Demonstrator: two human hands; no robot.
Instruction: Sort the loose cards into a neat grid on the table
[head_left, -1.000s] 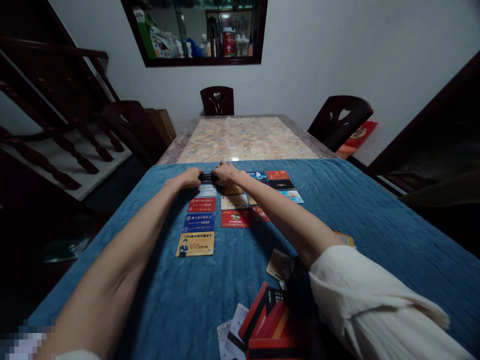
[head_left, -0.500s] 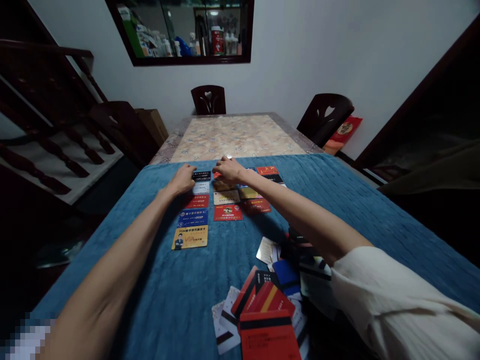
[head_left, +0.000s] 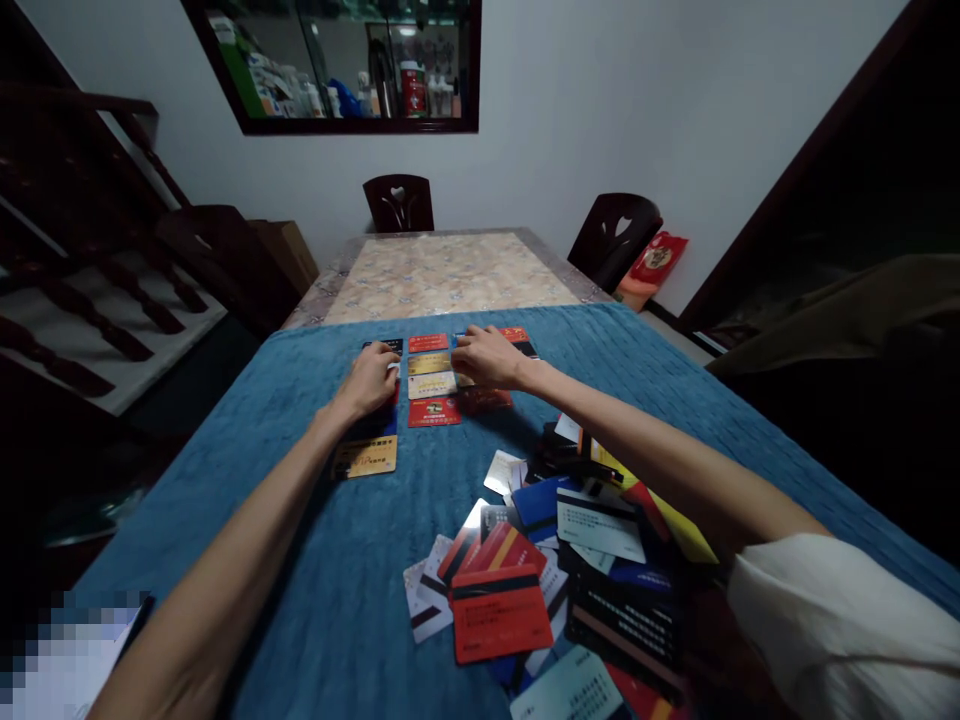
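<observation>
My left hand (head_left: 371,380) rests over the left column of bank-style cards, fingers bent and apart, covering much of the white and red ones. Just beyond its fingertips lies a black card (head_left: 391,345), and nearer me is a gold card (head_left: 365,457). In the middle column are a red card (head_left: 428,343), a gold card (head_left: 428,363), a cream card (head_left: 431,385) and another red card (head_left: 435,412). My right hand (head_left: 487,358) touches the column right of that with spread, bent fingers, partly hiding its cards. A red-orange card (head_left: 515,335) shows beyond it.
A loose heap of cards, with a red card (head_left: 501,615) on top, lies at front right beneath my right forearm. The blue cloth (head_left: 315,560) covers the near part of the table (head_left: 450,265). Chairs (head_left: 400,203) stand around the far end.
My right hand has moved right from the middle column to the column beside it. My left hand has come slightly nearer, over the white card. The view has shifted right.
</observation>
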